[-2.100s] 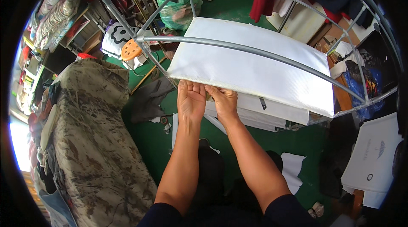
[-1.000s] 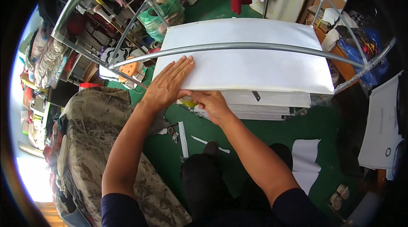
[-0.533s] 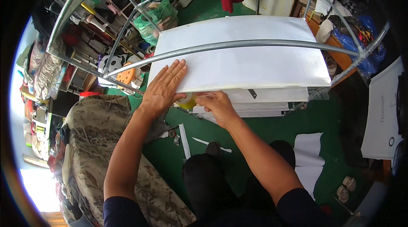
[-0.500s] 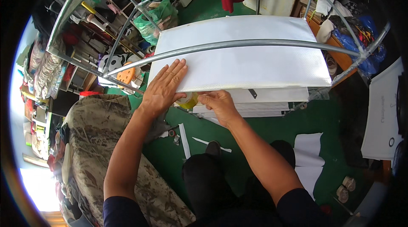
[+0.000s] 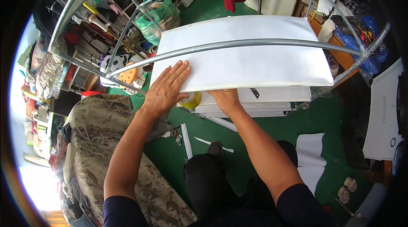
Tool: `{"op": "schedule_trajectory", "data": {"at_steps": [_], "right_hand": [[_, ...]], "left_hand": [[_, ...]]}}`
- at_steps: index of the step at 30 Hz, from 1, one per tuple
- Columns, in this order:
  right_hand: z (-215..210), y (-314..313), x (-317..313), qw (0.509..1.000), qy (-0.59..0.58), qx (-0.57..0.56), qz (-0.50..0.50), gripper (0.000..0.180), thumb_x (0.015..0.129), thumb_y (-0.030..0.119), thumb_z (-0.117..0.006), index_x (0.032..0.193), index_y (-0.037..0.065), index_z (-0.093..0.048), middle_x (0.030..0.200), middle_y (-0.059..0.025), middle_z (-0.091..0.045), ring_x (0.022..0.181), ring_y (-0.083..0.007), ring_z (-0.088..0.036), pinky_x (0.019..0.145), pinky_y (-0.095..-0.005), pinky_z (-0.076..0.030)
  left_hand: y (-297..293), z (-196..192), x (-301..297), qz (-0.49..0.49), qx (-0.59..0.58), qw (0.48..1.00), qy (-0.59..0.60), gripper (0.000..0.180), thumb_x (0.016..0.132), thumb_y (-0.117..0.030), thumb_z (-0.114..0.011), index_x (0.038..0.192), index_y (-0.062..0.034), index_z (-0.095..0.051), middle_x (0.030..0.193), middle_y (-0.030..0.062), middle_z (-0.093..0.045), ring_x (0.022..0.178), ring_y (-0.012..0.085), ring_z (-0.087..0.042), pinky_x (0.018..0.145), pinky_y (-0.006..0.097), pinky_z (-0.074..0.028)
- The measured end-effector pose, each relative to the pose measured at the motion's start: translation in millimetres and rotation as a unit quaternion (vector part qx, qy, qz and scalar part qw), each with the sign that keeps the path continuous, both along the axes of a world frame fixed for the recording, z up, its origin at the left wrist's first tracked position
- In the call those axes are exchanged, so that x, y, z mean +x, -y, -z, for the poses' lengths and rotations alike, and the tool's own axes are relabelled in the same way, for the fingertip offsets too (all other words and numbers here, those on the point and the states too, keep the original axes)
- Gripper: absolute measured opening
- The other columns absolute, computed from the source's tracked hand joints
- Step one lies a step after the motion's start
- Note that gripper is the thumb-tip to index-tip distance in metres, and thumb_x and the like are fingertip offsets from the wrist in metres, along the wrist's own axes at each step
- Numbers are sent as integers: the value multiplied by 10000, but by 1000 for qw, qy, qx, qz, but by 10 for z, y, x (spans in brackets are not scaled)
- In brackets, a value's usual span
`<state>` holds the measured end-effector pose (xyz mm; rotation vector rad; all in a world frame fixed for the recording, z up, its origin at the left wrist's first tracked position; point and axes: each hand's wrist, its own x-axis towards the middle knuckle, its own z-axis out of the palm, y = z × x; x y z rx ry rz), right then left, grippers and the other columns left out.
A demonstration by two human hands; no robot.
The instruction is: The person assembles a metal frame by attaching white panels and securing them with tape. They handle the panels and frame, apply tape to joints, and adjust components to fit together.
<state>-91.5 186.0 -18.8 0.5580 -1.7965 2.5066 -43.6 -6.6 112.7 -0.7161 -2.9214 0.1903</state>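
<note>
A white covered panel (image 5: 246, 67) lies in front of me, its near edge crossing the middle of the view. On its left front corner my left hand (image 5: 165, 86) rests flat, fingers stretched out, the thumb by the edge. A yellow roll, apparently of tape (image 5: 192, 100), hangs just below that edge between my hands. My right hand (image 5: 228, 100) reaches beneath the near edge, beside the roll. Its fingertips are hidden under the panel, so what they hold does not show. White lower layers (image 5: 272, 95) sit below the panel, with a small dark metal strip (image 5: 255, 93) there.
A grey tube frame (image 5: 238, 44) arches over the panel. A camouflage-covered couch (image 5: 100, 129) stands at the left. White strips (image 5: 186, 141) and white sheets (image 5: 310, 150) lie on the green floor. Behind are a green bag (image 5: 159, 21) and an orange stool (image 5: 128, 74).
My right hand has moved slightly right and under the panel's near edge, so its fingers no longer show. The left hand stays pressed on the panel.
</note>
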Motion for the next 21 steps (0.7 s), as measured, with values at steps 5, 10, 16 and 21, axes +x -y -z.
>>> {"op": "schedule_trajectory", "data": {"at_steps": [5, 10, 16, 21], "right_hand": [[-3, -20, -63, 996, -61, 38, 44, 390, 815, 63, -792, 1174, -4, -654, 1122, -130, -684, 1053, -253, -641, 933, -389, -497], [12, -10, -57, 1000, -9, -3, 21, 386, 819, 61, -786, 1178, 3, -659, 1140, -118, -685, 1067, -233, -641, 941, -373, -500], [-50, -29, 17, 990, 56, -102, -80, 450, 830, 54, -791, 1248, 21, -627, 1200, -76, -672, 1098, -157, -627, 937, -319, -510], [4, -36, 41, 987, 101, -93, -87, 564, 845, 69, -784, 1354, 27, -546, 1264, -72, -649, 1141, -158, -610, 973, -318, -496]], "left_hand": [[-12, 2, 4, 7, 6, 1000, -9, 870, 807, -296, -753, 1539, -102, -325, 1620, 82, -314, 1507, 247, -268, 1258, 411, -216], [-32, -35, 7, 7, -2, 1000, -13, 882, 786, -282, -773, 1534, -99, -343, 1616, 86, -324, 1506, 262, -273, 1248, 428, -230], [-401, -184, -46, 73, 33, 997, -2, 892, 781, -326, -750, 1535, -83, -338, 1612, 109, -326, 1502, 284, -283, 1238, 453, -240], [-734, -198, -326, 140, 43, 989, -15, 859, 848, -507, -590, 1539, -66, -335, 1608, 136, -329, 1502, 306, -280, 1233, 469, -232]]}}
